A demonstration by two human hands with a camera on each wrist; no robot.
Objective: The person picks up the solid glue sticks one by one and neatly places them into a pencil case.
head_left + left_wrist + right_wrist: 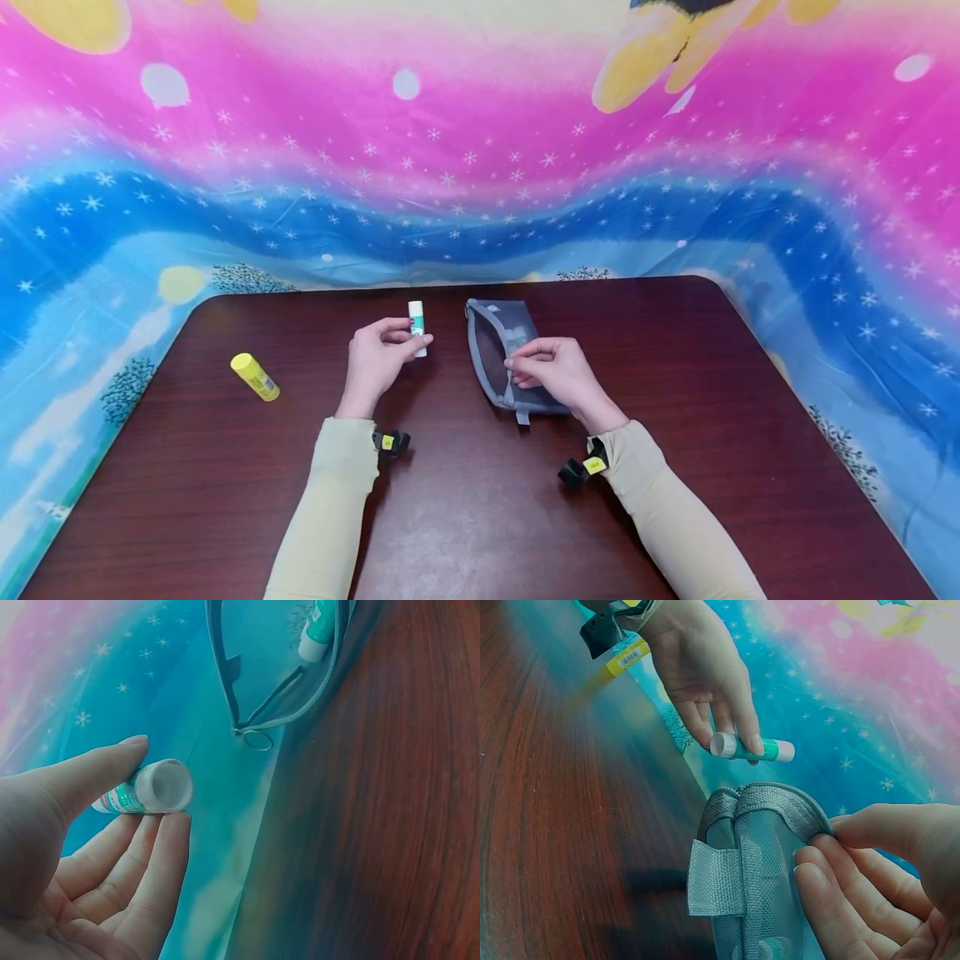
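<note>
My left hand (377, 358) pinches a small white and green glue stick (417, 326) between thumb and fingers, left of the pouch. In the left wrist view the round white end of this glue stick (166, 787) faces the camera. My right hand (558, 372) pinches the zippered edge of a grey mesh pouch (487, 358), whose mouth gapes toward the left hand. Inside the pouch, another white and green glue stick (318, 634) shows in the left wrist view. Close to the right fingers, the pouch's fabric tab (716, 879) sticks out at one end.
A yellow glue stick (255, 377) lies on the dark wooden table (465, 500) at the left. Behind the table hangs a colourful printed cloth (450, 167). Each wrist carries a black camera mount (392, 442).
</note>
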